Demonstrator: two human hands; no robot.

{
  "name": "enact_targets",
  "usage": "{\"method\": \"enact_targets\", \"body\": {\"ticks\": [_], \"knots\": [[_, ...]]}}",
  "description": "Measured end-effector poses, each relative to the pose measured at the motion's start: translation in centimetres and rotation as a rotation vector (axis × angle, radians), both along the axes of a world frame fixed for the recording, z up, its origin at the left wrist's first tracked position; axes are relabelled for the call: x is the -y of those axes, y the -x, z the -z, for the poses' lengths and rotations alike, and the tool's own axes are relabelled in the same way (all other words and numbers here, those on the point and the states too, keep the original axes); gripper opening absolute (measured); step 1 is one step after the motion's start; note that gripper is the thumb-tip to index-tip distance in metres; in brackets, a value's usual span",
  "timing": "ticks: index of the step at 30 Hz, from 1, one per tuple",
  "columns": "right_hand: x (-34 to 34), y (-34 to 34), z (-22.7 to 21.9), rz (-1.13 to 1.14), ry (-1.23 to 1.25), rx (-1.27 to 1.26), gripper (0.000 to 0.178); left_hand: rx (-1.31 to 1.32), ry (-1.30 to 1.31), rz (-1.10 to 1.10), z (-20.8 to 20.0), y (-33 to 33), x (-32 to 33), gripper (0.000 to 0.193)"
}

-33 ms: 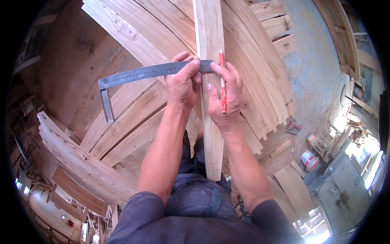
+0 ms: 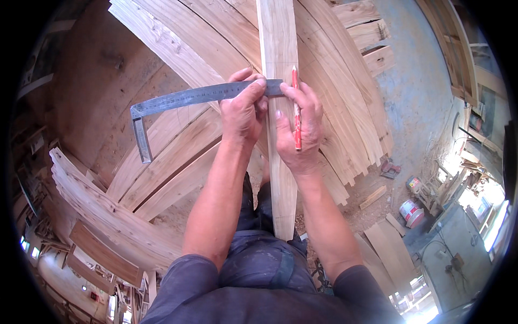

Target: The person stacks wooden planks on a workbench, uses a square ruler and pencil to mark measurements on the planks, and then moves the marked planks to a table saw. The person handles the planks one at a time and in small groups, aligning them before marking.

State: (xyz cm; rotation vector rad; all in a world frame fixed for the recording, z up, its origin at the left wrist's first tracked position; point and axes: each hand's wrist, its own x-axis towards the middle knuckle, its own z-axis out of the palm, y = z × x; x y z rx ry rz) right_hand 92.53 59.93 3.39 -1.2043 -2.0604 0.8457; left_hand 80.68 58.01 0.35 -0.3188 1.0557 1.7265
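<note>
A narrow pale wooden board (image 2: 283,183) runs lengthwise in front of me, its near end close to my waist. Across it lies a metal try square (image 2: 183,98), its graduated blade spanning the board and its short stock hanging off to the left. My left hand (image 2: 240,113) pinches the blade at the board's left edge, thumb on top. Tucked in my right hand (image 2: 308,139) is a red carpenter's pencil (image 2: 297,121), its sharpened tip pointing away from me. The right index fingertip touches the blade's free end; the thumb rests by the board.
Several wide planks (image 2: 334,92) fan out beneath the board. More planks (image 2: 162,156) lie at the left, beside a rough-edged slab (image 2: 108,205). On the floor at the right are a white and red bucket (image 2: 411,214), a red power tool (image 2: 389,169) and a wood offcut (image 2: 373,197).
</note>
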Motion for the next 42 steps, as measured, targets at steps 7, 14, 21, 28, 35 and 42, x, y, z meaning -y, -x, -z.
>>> {"method": "enact_targets", "body": {"ticks": [7,14,21,28,35,42], "knots": [[0.1,0.0,0.3,-0.007,-0.012,0.006,0.053,0.017,-0.047,-0.016,0.3,0.0,0.2,0.034],[0.3,0.2,0.8,-0.044,-0.146,0.103,0.056,0.039,-0.077,-0.013,0.9,0.0,0.3,0.033],[0.4,0.5,0.7,-0.006,-0.16,0.17,0.058,0.072,-0.1,0.02,1.3,0.6,0.8,0.035],[0.3,0.5,0.4,-0.004,-0.123,0.114,0.058,0.052,-0.038,0.029,0.4,0.9,0.5,0.048],[0.4,-0.4,0.0,0.014,-0.05,0.002,0.053,0.003,0.034,0.031,-0.2,0.7,0.2,0.041],[0.8,-1.6,-1.1,0.02,0.012,-0.052,0.044,-0.022,0.053,0.016,-0.5,0.6,0.1,0.041]]}}
